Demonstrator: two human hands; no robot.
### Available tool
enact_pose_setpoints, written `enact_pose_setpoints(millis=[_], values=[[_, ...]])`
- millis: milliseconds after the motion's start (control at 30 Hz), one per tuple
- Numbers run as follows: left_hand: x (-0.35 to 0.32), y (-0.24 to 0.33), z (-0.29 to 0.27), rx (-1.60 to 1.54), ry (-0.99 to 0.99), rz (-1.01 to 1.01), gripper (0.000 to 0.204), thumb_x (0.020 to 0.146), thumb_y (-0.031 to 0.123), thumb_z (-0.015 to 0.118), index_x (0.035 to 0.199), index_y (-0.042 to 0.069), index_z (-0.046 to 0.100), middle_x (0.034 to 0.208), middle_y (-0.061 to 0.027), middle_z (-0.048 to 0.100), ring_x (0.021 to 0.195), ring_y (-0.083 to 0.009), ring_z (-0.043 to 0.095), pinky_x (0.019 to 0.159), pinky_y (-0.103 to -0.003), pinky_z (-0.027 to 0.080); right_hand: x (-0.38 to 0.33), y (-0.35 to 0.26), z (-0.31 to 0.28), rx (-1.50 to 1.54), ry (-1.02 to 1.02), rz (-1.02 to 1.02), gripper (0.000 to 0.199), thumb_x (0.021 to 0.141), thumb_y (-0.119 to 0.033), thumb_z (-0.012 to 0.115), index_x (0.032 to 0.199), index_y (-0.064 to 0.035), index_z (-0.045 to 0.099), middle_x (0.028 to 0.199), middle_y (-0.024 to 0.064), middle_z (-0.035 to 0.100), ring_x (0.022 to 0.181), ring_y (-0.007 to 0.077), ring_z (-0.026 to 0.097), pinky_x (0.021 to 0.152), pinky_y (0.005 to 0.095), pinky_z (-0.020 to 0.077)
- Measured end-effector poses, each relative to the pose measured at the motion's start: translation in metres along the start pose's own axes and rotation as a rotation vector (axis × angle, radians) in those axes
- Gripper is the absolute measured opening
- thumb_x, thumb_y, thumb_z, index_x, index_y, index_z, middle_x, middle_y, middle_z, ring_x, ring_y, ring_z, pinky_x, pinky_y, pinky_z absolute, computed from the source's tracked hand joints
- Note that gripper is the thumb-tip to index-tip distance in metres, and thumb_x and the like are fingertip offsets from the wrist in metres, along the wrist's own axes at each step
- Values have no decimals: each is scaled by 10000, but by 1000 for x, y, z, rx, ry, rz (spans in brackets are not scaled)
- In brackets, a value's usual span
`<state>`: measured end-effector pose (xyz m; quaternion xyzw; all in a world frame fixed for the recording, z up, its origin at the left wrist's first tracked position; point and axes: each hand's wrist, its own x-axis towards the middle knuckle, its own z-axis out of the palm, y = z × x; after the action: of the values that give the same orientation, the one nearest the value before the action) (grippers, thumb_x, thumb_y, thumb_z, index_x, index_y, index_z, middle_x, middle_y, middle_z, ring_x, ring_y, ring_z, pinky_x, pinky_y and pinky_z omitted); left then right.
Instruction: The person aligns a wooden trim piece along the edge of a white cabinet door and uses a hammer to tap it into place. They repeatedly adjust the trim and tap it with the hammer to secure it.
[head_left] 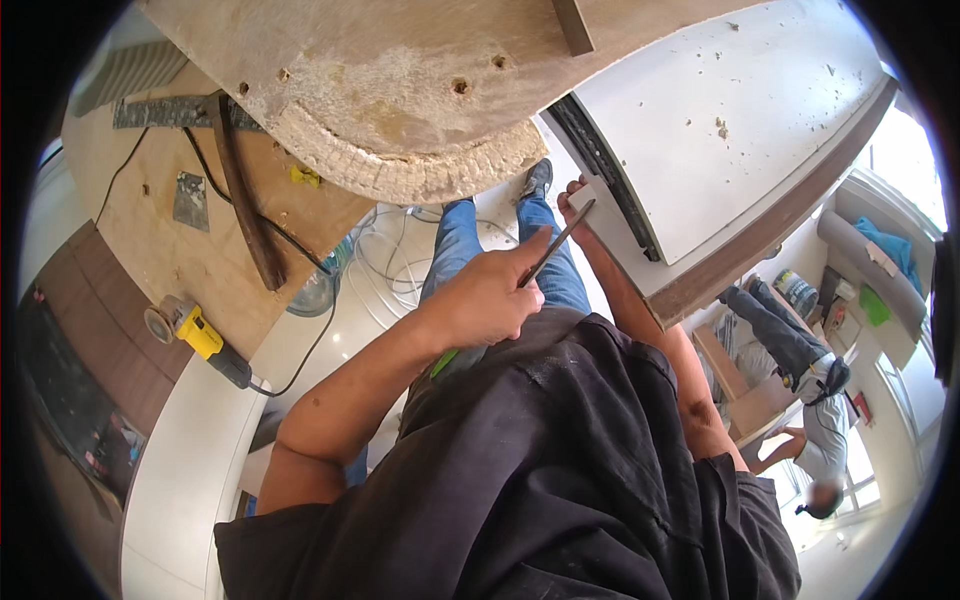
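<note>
- Where the wooden floor meets the white surface at far left, a yellow angle grinder (195, 332) lies on its side, its black cord trailing away.
- Just right of it, a long dark strip of wood (243, 205) rests on a plywood sheet (160, 250).
- Near the middle, the person's left hand (485, 295) is curled shut around a slim metal blade tool (555, 245) with a green handle showing below the fist; the blade angles up to the right.
- Beyond the blade tip, the right hand (578, 200) pinches a small pale piece (592, 193) between its fingers, pressed against the edge of a white panel (740, 120).
- Beneath both hands are the person's blue jeans (455, 250) and black shirt (560, 470).
- At far right, another person (815, 400) in grey crouches near a window.
</note>
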<state>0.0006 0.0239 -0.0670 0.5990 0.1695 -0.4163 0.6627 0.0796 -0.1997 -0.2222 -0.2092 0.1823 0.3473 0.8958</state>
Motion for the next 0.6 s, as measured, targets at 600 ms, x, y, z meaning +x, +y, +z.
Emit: enact_pose_setpoints(millis=[600], values=[[29, -19, 10, 408, 120, 286, 677, 886, 35, 530, 1531, -121, 392, 942, -343, 683, 890, -493, 681, 822, -537, 526, -10, -7, 6, -21, 14, 9, 327, 1058, -315, 585, 1216, -37, 656, 1148, 128, 710, 1113, 280, 684, 1022, 471, 528]])
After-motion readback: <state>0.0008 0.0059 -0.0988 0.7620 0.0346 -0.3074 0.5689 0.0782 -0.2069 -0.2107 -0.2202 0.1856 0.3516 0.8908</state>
